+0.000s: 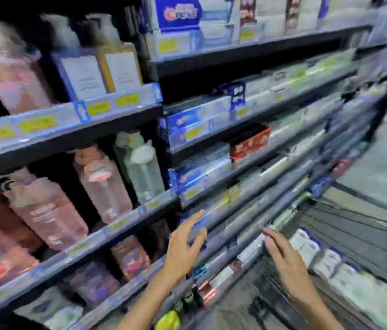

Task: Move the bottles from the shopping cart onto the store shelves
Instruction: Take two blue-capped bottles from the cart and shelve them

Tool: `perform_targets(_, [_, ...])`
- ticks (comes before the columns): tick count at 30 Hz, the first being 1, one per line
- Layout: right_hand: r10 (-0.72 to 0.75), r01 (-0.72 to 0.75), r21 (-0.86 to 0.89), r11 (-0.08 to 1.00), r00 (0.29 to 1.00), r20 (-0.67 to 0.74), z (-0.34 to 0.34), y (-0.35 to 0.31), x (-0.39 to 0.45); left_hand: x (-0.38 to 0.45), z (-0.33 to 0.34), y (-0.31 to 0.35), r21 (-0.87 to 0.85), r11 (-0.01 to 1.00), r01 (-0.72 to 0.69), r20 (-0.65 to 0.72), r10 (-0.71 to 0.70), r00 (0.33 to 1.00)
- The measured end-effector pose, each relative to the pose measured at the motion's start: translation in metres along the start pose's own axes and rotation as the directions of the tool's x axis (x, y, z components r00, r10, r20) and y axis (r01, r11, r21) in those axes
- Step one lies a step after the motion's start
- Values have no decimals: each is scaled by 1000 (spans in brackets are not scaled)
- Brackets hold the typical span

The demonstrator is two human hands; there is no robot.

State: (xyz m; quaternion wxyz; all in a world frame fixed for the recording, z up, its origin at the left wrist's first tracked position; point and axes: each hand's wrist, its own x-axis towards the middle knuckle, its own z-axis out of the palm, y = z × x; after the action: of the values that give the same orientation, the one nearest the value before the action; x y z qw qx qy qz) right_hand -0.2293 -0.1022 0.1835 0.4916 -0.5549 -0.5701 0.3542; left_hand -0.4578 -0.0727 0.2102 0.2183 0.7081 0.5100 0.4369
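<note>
Right hand (285, 258), left hand (183, 248): fingers spread wide, empty, before shelf edge (121, 225). Cart bottles (325, 258) at right; advise gripping body, both hands.

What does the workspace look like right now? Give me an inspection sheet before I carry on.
Surface: store shelves in tiers with yellow price tags; the frame is motion-blurred.
Job's things: white bottles with blue caps lie in the shopping cart at right; pink pump bottles and a clear bottle stand on the left shelves.
Clutter: toothpaste boxes fill the right-hand shelves; a yellow-green item sits at the bottom, too blurred to identify.
Grippers: left hand and right hand both empty, fingers spread, in front of the lower shelves.
Cables: nothing seen.
Surroundings: aisle floor at right.
</note>
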Motion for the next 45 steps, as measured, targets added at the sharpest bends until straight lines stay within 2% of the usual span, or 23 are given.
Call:
perform_targets(4, [193,-198,-22,980,972,-137,-80,65,-51,-12,119,18,-144,973,178,268,-135,954])
perform_targets(6, [279,-285,1,959,937,-211,-117,90,-81,-25,167,31,-166,963,212,360,-141,922])
perform_targets(11, [398,-429,-17,903,850,-344,-190,137,-147,-71,261,57,-238,912,334,529,-167,832])
perform_targets(16, [509,-517,105,850,751,-421,-224,157,-188,-115,307,71,-254,814,522,622,-276,732])
perform_targets(26, [572,-524,250,814,649,-501,-237,174,-160,-49,353,58,-148,921,359,642,-187,744])
perform_targets(28, [567,-522,251,815,632,-528,-243,179,-141,-29,364,55,-136,936,325,624,-174,762])
perform_targets(31, [567,-536,233,811,625,-536,-247,189,-107,7,383,44,-100,951,293,637,-165,753])
perform_targets(38, [621,-614,219,759,579,-529,-239,229,-5,99,436,-5,29,940,339,691,-264,673])
perform_targets(42, [683,-668,218,711,584,-438,-220,281,58,131,474,-41,122,928,352,693,-333,640])
perform_targets(45, [746,-731,213,649,556,-366,-204,335,103,147,509,-75,257,914,315,693,-401,600])
